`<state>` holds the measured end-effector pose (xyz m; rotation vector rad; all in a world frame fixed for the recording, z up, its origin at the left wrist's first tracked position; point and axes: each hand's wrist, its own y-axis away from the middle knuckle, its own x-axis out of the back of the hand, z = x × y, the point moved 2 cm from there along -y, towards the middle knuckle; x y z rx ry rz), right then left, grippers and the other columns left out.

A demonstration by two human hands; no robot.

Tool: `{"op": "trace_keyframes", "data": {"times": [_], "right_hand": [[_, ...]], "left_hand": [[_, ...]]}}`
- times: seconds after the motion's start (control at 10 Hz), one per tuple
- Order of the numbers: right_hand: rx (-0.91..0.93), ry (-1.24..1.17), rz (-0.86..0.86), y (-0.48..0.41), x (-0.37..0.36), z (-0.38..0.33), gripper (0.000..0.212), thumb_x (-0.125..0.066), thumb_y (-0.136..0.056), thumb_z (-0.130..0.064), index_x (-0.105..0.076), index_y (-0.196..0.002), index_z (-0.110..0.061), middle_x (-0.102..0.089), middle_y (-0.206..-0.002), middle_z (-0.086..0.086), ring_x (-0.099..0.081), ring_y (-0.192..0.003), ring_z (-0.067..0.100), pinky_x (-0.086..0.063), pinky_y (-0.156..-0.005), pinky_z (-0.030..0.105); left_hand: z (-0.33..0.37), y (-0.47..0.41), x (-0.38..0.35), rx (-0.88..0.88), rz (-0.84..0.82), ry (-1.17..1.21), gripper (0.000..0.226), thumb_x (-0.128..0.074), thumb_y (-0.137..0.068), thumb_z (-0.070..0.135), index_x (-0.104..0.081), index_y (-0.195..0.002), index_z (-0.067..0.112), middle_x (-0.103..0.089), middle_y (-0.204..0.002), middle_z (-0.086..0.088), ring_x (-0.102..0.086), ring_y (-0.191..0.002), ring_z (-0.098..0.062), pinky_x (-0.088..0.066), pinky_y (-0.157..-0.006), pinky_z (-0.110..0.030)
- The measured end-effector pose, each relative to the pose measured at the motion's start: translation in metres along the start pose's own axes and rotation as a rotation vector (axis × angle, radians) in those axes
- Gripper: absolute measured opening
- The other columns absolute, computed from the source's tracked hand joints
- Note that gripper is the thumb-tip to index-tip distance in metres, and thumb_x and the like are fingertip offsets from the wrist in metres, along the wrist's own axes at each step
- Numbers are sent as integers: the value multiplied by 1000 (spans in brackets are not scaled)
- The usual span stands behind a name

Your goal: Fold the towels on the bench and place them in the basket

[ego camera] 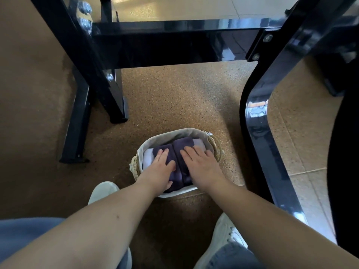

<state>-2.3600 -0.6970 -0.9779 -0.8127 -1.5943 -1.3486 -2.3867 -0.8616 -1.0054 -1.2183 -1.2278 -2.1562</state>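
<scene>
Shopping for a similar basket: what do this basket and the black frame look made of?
The oval woven basket looks like pale straw or seagrass, matte, judging by its braided rim and handle; its off-white liner looks like cloth. The glossy black frame looks like painted metal: sharp reflections, bolt heads.

Both forearms are bare from the wrists right back to the edge of view, and the left hand and right hand are uncovered too. The legs are in loose trousers of a faded blue-grey, denim by the look of it, the left leg a broad soft expanse and the right leg ending in a wrinkled cuff. On the feet are pale off-white trainers, the left shoe smooth and rounded at the toe, the right shoe with what look like white laces.
</scene>
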Motion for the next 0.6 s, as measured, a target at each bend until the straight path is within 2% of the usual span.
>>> {"op": "trace_keyframes", "data": {"times": [0.1,0.2,0.4,0.5,0.6], "right_hand": [[13,-54,-65,3,-7,5,77,-59,-96,-33,-19,-161,-20,-17,-168,5,-19,-152,24,-35,-112,44],[24,-25,-118,-5,-9,7,78,-53,-99,-35,-11,-163,-23,-8,-170,2,-13,-154,22,-34,-115,45],[-70,-26,-207,-21,-11,-2,76,-45,-101,-49,-7,-163,-27,-3,-171,-1,-6,-156,21,-24,-119,53],[-101,-41,-215,-17,-5,-10,70,-41,-104,-45,-8,-162,-27,-3,-171,-1,-6,-155,22,-24,-119,54],[-93,-46,-174,-6,8,-12,69,-47,-102,-40,-14,-161,-24,-8,-170,2,-16,-153,28,-32,-114,52]], "left_hand": [[4,5,5,-23,-6,-7,53,-58,-99,42,-39,-146,27,6,-169,-16,6,-156,-38,-6,-125,-45],[5,7,4,-45,1,-59,53,-55,-100,44,-38,-147,28,8,-169,-18,6,-155,-41,-5,-125,-48],[7,4,9,-41,-22,-94,52,-56,-99,44,-40,-146,30,7,-169,-17,5,-154,-44,-10,-125,-55],[11,11,16,-30,-84,-134,56,-56,-98,46,-37,-149,32,11,-169,-16,7,-154,-44,-9,-124,-57],[16,19,29,-28,-149,-154,58,-56,-97,46,-37,-151,32,7,-169,-13,7,-154,-44,-7,-124,-60]]}}
